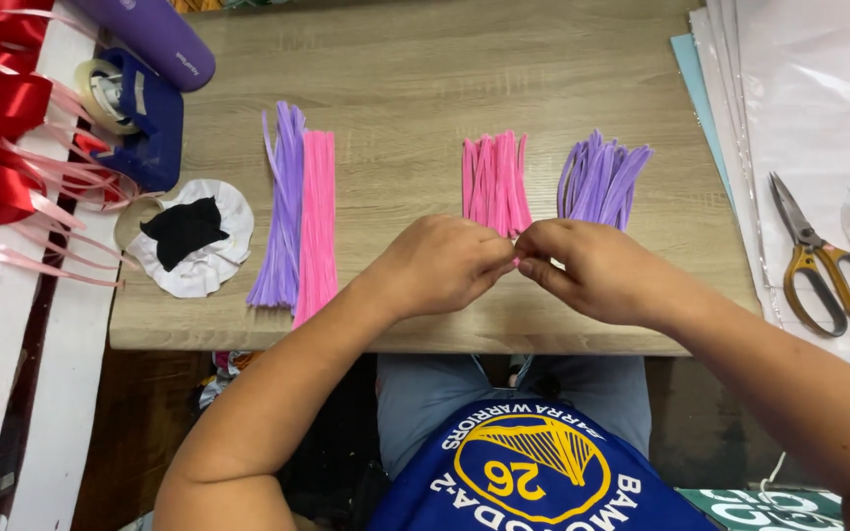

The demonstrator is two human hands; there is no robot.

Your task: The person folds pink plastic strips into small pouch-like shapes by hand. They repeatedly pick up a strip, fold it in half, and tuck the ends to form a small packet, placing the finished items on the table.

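While your two hands meet at the table's near edge, the head camera lays the whole job out. Off to your left, long purple pipe cleaners (283, 206) and long pink pipe cleaners (317, 221) lie side by side, touching, full length and seemingly untouched. Straight ahead sit two shorter batches: a short pink bundle (494, 182) and, just beside it, a short purple bundle (602, 182). Judging by that, a good share of the stock already lies in short lengths, and both long piles look like work left to do.

Now the grip. Your left hand (440, 264) is pinched down narrow, fingertips pressed together on a pink piece (516, 262) that barely peeks out between the hands. Your right hand (592, 270) mirrors it, fingers curled in tight on the same bit from the other side. How long that piece is, or whether it's bent or twisted, I can't tell; your knuckles hide nearly all of it. It sits right at the foot of the short pink bundle, just above the wooden table (425, 88).

Well off to your right, yellow-handled scissors (823, 261) rest on clear plastic sheets (809, 88), apart from both hands. On your far left, a blue tape dispenser (140, 113) and a white paper round with a black patch (194, 236) lie idle.
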